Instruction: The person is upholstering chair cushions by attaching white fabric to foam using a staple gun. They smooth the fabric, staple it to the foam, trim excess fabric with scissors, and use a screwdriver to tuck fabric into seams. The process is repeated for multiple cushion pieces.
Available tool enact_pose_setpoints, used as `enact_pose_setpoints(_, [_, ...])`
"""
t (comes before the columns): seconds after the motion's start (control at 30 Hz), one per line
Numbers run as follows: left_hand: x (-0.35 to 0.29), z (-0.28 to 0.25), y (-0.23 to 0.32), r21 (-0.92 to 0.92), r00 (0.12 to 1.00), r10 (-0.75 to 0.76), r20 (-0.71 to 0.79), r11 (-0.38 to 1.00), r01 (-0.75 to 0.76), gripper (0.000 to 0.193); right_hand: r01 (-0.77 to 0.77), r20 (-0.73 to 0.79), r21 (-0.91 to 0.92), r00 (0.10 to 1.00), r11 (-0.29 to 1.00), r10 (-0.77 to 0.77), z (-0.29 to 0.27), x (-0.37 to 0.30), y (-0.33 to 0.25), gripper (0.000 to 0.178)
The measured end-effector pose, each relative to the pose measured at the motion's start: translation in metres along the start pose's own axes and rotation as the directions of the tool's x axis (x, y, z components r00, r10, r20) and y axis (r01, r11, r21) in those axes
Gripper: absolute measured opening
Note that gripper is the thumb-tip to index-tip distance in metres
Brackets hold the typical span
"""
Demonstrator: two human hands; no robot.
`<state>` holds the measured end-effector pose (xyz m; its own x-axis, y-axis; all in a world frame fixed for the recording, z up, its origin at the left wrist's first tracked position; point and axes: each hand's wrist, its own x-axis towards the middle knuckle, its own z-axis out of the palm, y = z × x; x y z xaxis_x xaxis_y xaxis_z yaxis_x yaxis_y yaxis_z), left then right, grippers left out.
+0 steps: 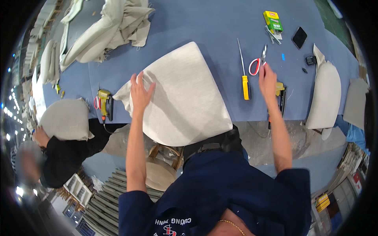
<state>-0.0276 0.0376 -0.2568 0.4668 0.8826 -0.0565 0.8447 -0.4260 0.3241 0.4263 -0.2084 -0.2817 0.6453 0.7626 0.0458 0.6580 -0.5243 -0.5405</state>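
Item: pale fabric-covered cushion (185, 94), at the table's near edge directly ahead of the person, long axis roughly 11 to 5 o'clock.

Left hand (142, 93): spread flat, fingers parted, resting on the cushion's 9 o'clock side; nothing gripped.

Staple gun (280, 89), yellow and black: at 5 o'clock from the right hand, partly behind the forearm.

Right hand (268, 78): fingers drawn together at one handle loop; whether they grip it cannot be told.

Screwdriver (245, 84), yellow-handled: 9 o'clock from that hand.

Scissors (263, 56), red-and-white handles: at 12 o'clock from the right hand, the nearer one; between 2 and 3 from the left. Long axis 7 to 1, points away.

Container: yellow-and-green box (272, 20), farther at 12 o'clock; metal strips (270, 34) beside it, contents not visible.
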Motion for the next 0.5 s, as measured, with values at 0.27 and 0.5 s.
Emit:
enact_pose_setpoints(0.27, [0.146, 0.046, 0.005, -0.038, 0.778, -0.012, 0.628, 0.998, 0.046, 0.121, -0.659, 0.405, 0.751, 0.51, 0.043, 0.759, 0.07, -0.295, -0.037, 0.027])
enact_pose_setpoints(0.5, [0.156, 0.058, -0.012, -0.136, 0.792, 0.024, 0.61, 0.988, 0.075, 0.126, -0.447, 0.542, 0.779, 0.129, -0.439, 0.83, 0.104, -0.285, -0.085, 0.02])
